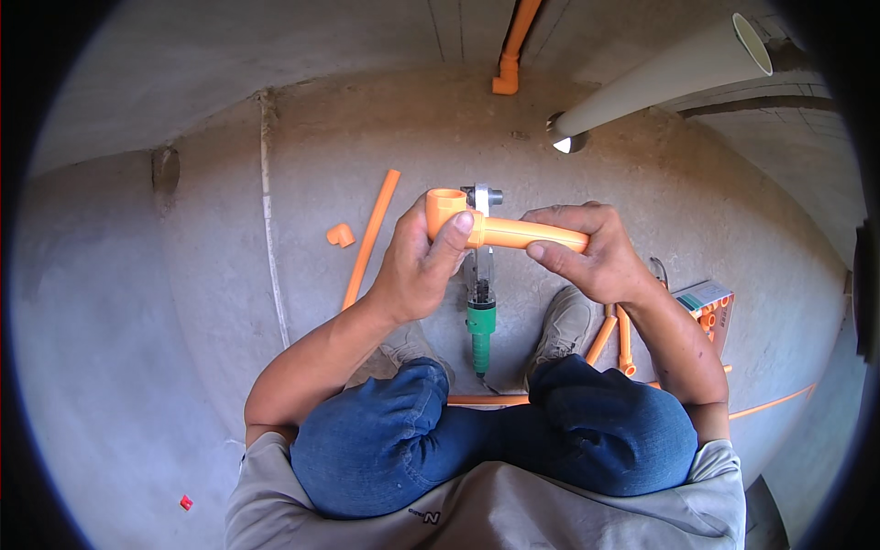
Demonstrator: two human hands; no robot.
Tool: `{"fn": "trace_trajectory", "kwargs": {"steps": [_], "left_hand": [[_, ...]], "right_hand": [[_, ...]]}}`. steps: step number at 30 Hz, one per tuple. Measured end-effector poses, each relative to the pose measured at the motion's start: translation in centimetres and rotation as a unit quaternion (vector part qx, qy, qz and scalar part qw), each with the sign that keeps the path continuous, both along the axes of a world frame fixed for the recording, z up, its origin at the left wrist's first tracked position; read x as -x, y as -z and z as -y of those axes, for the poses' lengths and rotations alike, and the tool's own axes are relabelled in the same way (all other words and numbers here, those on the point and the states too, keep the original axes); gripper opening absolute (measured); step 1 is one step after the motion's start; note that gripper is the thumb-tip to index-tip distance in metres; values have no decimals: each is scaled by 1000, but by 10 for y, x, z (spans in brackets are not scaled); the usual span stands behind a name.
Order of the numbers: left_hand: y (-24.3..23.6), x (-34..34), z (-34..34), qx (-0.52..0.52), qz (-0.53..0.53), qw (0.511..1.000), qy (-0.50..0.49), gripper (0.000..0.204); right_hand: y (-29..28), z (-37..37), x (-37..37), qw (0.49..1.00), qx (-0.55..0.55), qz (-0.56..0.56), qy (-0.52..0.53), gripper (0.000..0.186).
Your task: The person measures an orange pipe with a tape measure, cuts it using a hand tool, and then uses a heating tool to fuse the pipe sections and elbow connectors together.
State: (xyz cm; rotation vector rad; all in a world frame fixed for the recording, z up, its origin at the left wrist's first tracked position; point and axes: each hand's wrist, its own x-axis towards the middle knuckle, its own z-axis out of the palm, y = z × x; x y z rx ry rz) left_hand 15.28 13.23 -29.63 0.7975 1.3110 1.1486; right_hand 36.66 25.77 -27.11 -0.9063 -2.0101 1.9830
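Observation:
My left hand [419, 261] is closed round an orange elbow fitting [445, 213], its thumb pressed on the collar where a pipe goes in. The elbow's open mouth faces up. From its side a short orange pipe [518, 233] runs to the right, and my right hand [594, 247] grips that pipe near its far end. Fitting and pipe are joined and held above the floor. Below them, between my shoes, lies a pipe welding tool [480, 321] with a green handle and a metal heating head [482, 196], partly hidden by the pipe.
A loose orange elbow [340, 236] and a long orange pipe [374, 231] lie at the left. Short orange pipes [625, 341] and a box of fittings [710, 307] are at the right. A large white pipe [660, 82] stands at the back right; an orange pipe [509, 73] is by the wall.

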Motion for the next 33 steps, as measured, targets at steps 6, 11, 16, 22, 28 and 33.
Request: {"fn": "trace_trajectory", "kwargs": {"steps": [6,11,16,22,28,33], "left_hand": [[-2,16,-10,-23,-67,997,6,42],[4,24,-25,-7,-9,1000,-23,45],[12,35,-26,37,47,998,-14,48],[8,31,-29,13,97,995,-2,46],[5,27,-29,-90,-1,996,5,36],[0,27,-22,-87,-45,995,5,39]], "right_hand": [[3,-8,12,999,-35,-13,10,32],[29,-24,5,980,127,-93,119,43],[33,-23,11,979,132,-107,113,39],[30,-21,15,966,176,-126,140,41],[20,-18,22,973,132,-123,141,33],[16,-11,21,977,95,-135,132,29]]}}
